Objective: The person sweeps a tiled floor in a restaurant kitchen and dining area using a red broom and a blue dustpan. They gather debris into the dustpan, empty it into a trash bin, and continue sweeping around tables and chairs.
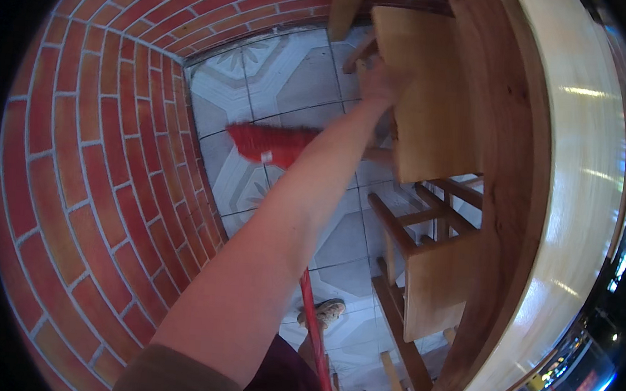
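Note:
My left hand [379, 84], blurred, is at the near edge of a wooden stool's seat [432, 95], and its fingers are hard to make out. That seat looks tilted beside the counter. Under my outstretched forearm lies a broom with a red head [270, 142], its bristles on the tiled floor. The broom's red handle [313, 324] runs down past the bottom rim of the picture. My right hand is out of view.
Red brick walls [100, 155] meet in a corner at left. A long wooden counter [559, 210] runs along the right side, with another wooden stool [439, 284] by it. A shoe [330, 310] stands on the tiles, and more wooden legs show at the bottom.

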